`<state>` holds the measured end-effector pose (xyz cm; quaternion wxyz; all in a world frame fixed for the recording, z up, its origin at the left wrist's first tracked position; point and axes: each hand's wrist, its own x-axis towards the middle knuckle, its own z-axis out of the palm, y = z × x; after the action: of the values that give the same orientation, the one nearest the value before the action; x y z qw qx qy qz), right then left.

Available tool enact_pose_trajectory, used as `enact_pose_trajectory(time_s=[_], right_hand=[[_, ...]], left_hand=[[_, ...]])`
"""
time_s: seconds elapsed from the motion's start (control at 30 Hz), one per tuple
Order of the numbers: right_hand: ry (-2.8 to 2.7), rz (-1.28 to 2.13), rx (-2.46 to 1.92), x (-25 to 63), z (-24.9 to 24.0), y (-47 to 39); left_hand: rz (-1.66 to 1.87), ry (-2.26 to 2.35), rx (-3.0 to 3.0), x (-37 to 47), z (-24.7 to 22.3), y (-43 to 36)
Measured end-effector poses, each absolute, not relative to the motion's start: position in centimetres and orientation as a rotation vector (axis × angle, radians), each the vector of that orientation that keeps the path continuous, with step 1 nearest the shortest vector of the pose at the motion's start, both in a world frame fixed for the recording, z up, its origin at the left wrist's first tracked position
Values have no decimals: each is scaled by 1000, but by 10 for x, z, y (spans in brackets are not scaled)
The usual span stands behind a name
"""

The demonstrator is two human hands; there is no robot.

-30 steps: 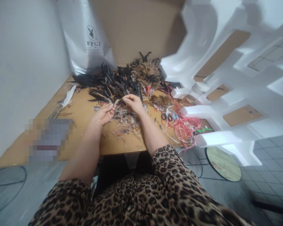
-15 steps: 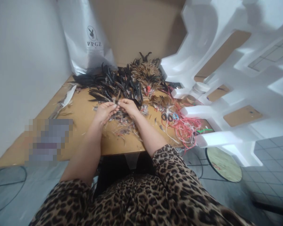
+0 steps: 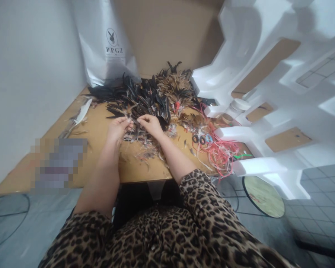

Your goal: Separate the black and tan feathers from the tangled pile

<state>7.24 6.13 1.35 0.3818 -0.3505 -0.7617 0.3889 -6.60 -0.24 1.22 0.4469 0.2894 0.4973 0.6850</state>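
My left hand [image 3: 118,128] is closed in a pinch over the table, on a small brownish feather [image 3: 129,110] that rises above its fingertips. A short gap to the right, my right hand [image 3: 150,125] has thumb and forefinger pressed together; whatever they hold is too small to make out. Just beyond both hands lies a heap of black feathers [image 3: 147,97]. A bunch of brown feathers [image 3: 175,85] with a red band at its base stands to the right of the heap. Feather scraps [image 3: 149,150] are scattered on the table near my wrists.
Scissors [image 3: 198,139] and tangled pink strings [image 3: 222,150] lie at the table's right. White foam pieces [image 3: 257,165] jut over that side. A white feather [image 3: 83,111] rests at the left. Behind stands a silver bag [image 3: 108,67]. A round stool [image 3: 264,196] is below right.
My hands have moved apart, the left one leftward with the feather. The two had met at the fingertips before. The whole view has shifted slightly.
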Motion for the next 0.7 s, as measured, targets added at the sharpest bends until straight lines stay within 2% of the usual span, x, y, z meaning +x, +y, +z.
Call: enact_pose_trajectory(time_s=[0.1, 0.27, 0.43, 0.7], right_hand=[[-2250, 714, -1045, 79, 16, 59], [-2615, 379, -1227, 85, 24, 52], [-2537, 174, -1342, 93, 36, 46], [-2643, 411, -1372, 75, 33, 27]], left_hand=[[1851, 1169, 600, -70, 16, -2], [1903, 1148, 520, -71, 17, -2], [1906, 1116, 494, -71, 15, -2], [1887, 1114, 524, -70, 15, -2]])
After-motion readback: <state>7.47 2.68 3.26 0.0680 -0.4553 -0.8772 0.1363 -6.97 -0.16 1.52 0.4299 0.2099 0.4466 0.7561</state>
